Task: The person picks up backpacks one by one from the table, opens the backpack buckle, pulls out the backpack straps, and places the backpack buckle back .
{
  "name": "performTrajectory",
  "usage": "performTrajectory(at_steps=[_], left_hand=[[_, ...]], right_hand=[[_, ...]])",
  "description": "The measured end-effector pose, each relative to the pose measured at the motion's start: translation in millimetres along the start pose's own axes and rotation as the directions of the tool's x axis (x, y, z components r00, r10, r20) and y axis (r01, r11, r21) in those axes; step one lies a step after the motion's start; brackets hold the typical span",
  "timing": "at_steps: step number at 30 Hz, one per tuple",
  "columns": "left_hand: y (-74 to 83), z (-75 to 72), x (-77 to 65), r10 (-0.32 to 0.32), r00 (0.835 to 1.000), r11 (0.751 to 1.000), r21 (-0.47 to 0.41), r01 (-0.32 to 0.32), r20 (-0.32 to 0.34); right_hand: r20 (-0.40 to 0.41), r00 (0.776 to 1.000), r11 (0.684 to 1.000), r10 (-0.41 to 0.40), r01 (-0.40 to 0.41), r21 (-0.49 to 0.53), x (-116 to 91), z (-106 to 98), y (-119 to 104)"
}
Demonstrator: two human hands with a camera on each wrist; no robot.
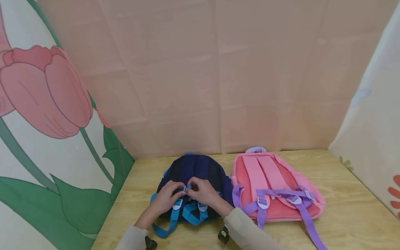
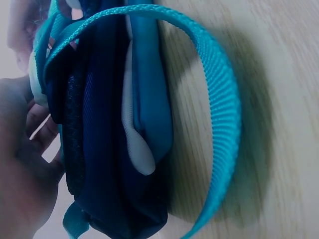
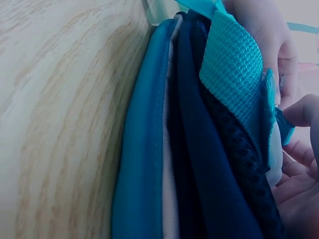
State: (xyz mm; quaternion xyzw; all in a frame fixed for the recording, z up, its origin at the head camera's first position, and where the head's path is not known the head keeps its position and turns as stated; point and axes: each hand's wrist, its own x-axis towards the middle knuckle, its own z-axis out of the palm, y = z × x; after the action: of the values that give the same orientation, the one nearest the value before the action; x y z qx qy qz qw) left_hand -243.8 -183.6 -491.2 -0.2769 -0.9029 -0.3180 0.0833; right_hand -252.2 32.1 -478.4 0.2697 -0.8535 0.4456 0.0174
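A dark navy backpack (image 1: 218, 173) lies on the table with its shoulder straps facing up. Over its middle both hands meet at a bright blue strap with a small pale buckle (image 1: 184, 189). From the left side, my left hand (image 1: 167, 198) pinches the buckle; its grip is partly hidden. My right hand (image 1: 204, 192) holds the blue strap (image 3: 285, 128) between thumb and fingers. Below the hands, two white adjuster buckles (image 1: 177, 204) sit on the shoulder straps, and a loose blue webbing loop (image 1: 164, 233) droops onto the table.
Close on the right lies a pink backpack (image 1: 281, 177) with purple straps (image 1: 307, 222), one trailing toward the table's front edge. The wooden table (image 1: 350, 201) meets a pinkish backdrop (image 1: 218, 86) behind. A tulip-printed panel (image 1: 50, 93) stands at the left.
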Motion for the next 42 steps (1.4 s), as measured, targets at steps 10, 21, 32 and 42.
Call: performTrajectory(at_steps=[10,21,32,42], left_hand=[[5.8,-1.5,-2.5,-0.026,1.000,1.000,-0.007,0.026,-0.003],[4.9,-0.2,-3.1,-0.041,0.999,0.999,0.002,0.041,0.009],[4.5,2.5,-2.1,-0.040,0.999,0.999,0.000,0.040,0.008],[7.7,0.8,-0.1,-0.024,1.000,1.000,0.014,0.023,0.006]], right_hand=[[-0.019,1.000,1.000,-0.002,0.002,0.009,-3.2,2.7,-1.5],[-0.024,1.000,1.000,-0.004,0.005,0.012,-5.9,3.4,-2.9],[-0.034,0.999,0.998,0.039,-0.037,0.054,-9.1,-0.3,-2.3],[0.018,0.999,0.999,0.028,-0.028,0.018,-5.2,-1.0,0.3]])
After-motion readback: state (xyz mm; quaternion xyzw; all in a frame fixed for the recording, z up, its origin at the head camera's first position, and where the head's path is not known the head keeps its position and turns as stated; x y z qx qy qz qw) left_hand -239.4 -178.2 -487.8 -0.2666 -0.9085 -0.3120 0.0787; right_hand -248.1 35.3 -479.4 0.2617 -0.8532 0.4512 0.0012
